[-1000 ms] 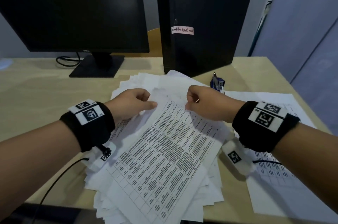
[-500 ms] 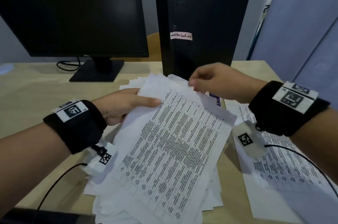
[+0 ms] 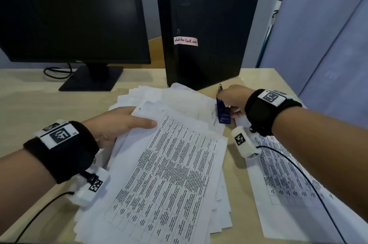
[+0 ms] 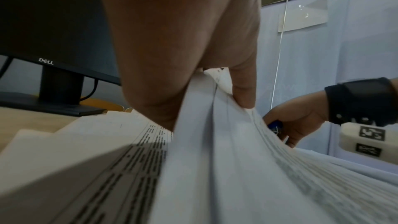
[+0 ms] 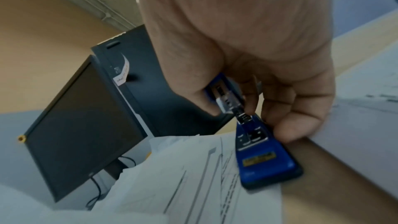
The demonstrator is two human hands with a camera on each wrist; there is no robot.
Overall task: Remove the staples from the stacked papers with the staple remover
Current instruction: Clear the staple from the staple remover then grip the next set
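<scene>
Left hand (image 3: 115,124): fingers pinch the stapled sheets (image 3: 165,168) atop the stacked papers (image 3: 151,104) at mid-desk.
Right hand (image 3: 234,98): fingers curl around the blue staple remover (image 3: 223,111) beside the stack, near the desk's (image 3: 29,100) far right corner.
Technique: grip firmly before lifting; keep the stapled corner raised.

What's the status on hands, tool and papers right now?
Left hand grips the top sheets. Right hand closes on the blue staple remover beside the stack. Nothing blocking.
</scene>
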